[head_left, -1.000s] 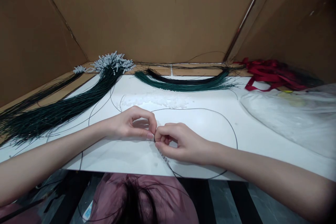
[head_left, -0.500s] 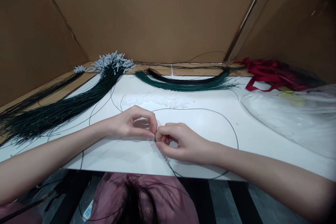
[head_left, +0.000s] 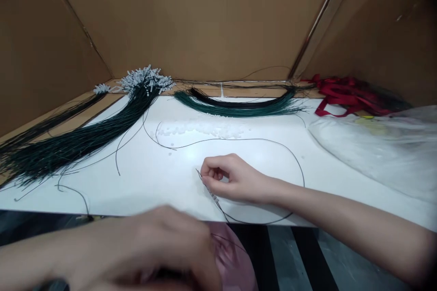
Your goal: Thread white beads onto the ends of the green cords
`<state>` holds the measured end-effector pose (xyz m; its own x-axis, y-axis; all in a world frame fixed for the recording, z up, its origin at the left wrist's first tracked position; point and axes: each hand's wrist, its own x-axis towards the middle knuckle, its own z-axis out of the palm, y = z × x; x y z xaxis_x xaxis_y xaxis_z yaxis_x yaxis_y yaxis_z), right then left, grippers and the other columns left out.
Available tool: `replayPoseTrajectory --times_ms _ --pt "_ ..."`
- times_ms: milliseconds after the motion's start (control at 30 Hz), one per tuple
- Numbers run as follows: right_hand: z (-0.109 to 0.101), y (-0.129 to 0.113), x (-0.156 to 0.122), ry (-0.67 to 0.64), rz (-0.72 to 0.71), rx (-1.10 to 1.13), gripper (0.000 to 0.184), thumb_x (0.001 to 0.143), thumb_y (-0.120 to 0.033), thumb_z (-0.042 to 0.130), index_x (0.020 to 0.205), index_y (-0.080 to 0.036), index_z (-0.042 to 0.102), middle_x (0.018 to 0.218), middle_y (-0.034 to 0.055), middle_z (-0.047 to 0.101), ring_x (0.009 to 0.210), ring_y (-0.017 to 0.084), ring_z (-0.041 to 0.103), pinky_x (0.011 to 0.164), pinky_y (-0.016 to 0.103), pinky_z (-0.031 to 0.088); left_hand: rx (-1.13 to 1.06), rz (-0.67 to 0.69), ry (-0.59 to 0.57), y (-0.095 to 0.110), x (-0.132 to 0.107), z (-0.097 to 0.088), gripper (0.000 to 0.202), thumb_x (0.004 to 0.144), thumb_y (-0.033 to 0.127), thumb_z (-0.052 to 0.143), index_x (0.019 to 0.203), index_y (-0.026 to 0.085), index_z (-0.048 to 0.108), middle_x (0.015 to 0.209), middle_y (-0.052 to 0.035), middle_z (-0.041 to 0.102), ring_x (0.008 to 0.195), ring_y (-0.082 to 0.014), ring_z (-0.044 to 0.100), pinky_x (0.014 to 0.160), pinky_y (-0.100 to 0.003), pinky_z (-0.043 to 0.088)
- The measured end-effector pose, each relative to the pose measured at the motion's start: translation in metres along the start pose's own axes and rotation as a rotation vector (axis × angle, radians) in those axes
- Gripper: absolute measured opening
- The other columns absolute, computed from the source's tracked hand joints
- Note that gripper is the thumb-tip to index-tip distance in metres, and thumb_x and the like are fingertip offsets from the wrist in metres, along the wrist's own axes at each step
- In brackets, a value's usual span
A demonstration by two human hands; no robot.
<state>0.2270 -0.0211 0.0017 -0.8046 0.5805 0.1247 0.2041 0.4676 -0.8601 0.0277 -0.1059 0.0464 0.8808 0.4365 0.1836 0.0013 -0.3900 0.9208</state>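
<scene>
My right hand (head_left: 232, 181) rests on the white tabletop (head_left: 153, 182), fingers pinched on a thin dark cord (head_left: 297, 163) whose end sticks out left of the fingertips. Small clear beads sit on the cord just below the hand. The cord loops out to the right and back under my wrist. My left hand (head_left: 164, 248) is low in front of the table edge, close to the camera and smeared by motion, so its fingers are unclear. A scatter of small clear beads (head_left: 201, 128) lies beyond my right hand.
A thick bundle of dark green cords with white bead tips (head_left: 102, 127) lies at left. A second green bundle (head_left: 239, 107) lies at the back. Red ribbons (head_left: 351, 95) and a clear plastic bag (head_left: 375, 150) are at right. Cardboard walls (head_left: 205, 18) enclose the table.
My left hand has let go of the cord at the pinch point and dropped down toward me, below the table edge. My right hand keeps its pinch.
</scene>
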Motion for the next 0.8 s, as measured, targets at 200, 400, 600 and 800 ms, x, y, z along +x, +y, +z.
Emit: replayPoseTrajectory --times_ms 200,400,600,800 --pt "0.001 -0.001 0.001 0.013 0.021 -0.005 0.009 0.082 -0.009 0.054 0.076 -0.015 0.055 0.064 -0.0041 0.051 0.059 0.007 0.045 0.056 0.019 0.037 -0.105 -0.309 -0.17 -0.062 -0.001 0.041 0.024 0.098 0.03 0.047 0.109 0.013 0.062 0.102 -0.0137 0.071 0.089 -0.0211 0.068 0.076 -0.028 0.054" --pt "0.001 0.0 0.0 0.017 0.019 -0.005 0.009 0.082 -0.009 0.054 0.076 -0.015 0.056 0.065 -0.0043 0.051 0.06 0.007 0.045 0.057 0.019 0.037 0.385 -0.316 -0.073 -0.135 0.009 0.072 0.022 0.093 0.015 0.048 0.106 0.019 0.066 0.105 -0.0091 0.071 0.096 -0.0229 0.067 0.085 -0.031 0.053" --pt "0.001 -0.001 0.001 0.015 0.018 -0.001 0.008 0.082 -0.01 0.054 0.076 -0.015 0.056 0.065 -0.0039 0.052 0.06 0.007 0.046 0.058 0.019 0.038 0.61 -0.394 -0.205 -0.165 0.02 0.091 0.015 0.095 0.022 0.053 0.101 0.015 0.065 0.103 -0.0081 0.069 0.084 -0.0199 0.067 0.072 -0.027 0.053" --pt "0.001 0.002 0.0 0.015 0.017 0.02 0.008 0.082 -0.01 0.054 0.076 -0.015 0.056 0.065 -0.0041 0.052 0.06 0.007 0.046 0.057 0.019 0.037 0.703 -0.363 -0.274 -0.176 0.02 0.094 0.021 0.075 0.002 0.061 0.094 0.012 0.062 0.099 -0.0103 0.07 0.078 -0.0215 0.067 0.061 -0.027 0.05"
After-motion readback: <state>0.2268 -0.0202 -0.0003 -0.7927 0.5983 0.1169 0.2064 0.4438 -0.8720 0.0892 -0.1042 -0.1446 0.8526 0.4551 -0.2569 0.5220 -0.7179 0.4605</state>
